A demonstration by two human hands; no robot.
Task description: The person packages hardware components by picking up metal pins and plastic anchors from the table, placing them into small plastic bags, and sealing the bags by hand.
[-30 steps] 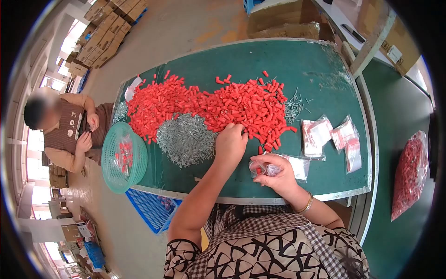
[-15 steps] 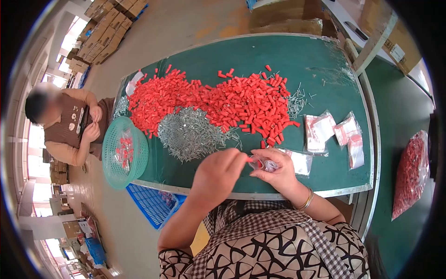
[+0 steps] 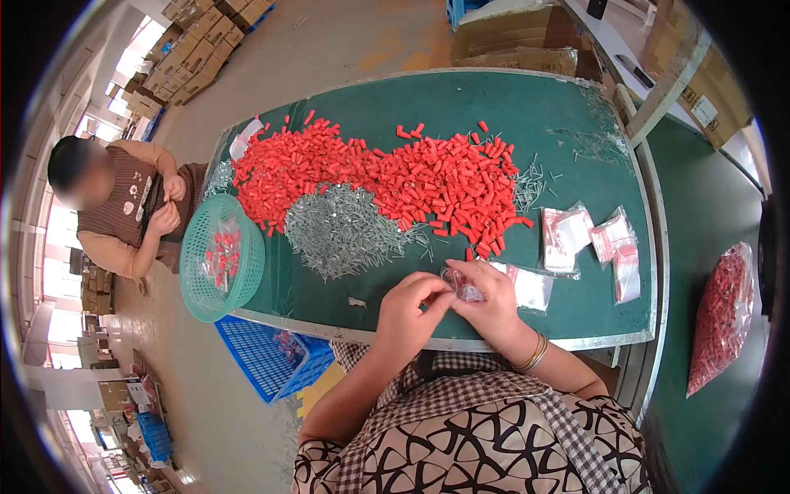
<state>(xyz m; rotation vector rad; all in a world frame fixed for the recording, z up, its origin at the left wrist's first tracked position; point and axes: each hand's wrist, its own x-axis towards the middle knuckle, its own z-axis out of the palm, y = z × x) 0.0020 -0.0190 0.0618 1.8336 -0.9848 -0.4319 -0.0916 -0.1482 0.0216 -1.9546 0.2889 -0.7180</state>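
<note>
My right hand [image 3: 491, 303] is closed round a small clear plastic bag [image 3: 468, 291] near the table's front edge. My left hand [image 3: 414, 309] meets it, thumb and fingertips pinched at the bag's edge. Just beyond the hands lie a loose pile of silver screws or nails [image 3: 346, 232] and a wide heap of red plastic plugs [image 3: 444, 183]. Flat clear bags [image 3: 531, 288] lie beside my right hand. What is inside the held bag is mostly hidden by my fingers.
More packed bags [image 3: 568, 237] lie at the right of the green table [image 3: 527, 99]. A green basket [image 3: 197, 284] holds filled bags at the left, near a seated person [image 3: 123, 206]. A blue crate [image 3: 263, 354] stands below; a large red-filled bag [image 3: 720, 321] lies far right.
My left hand has moved from the pile's edge toward me, carried something red to the bag, and now pinches at the bag. My right hand has stayed round the bag.
</note>
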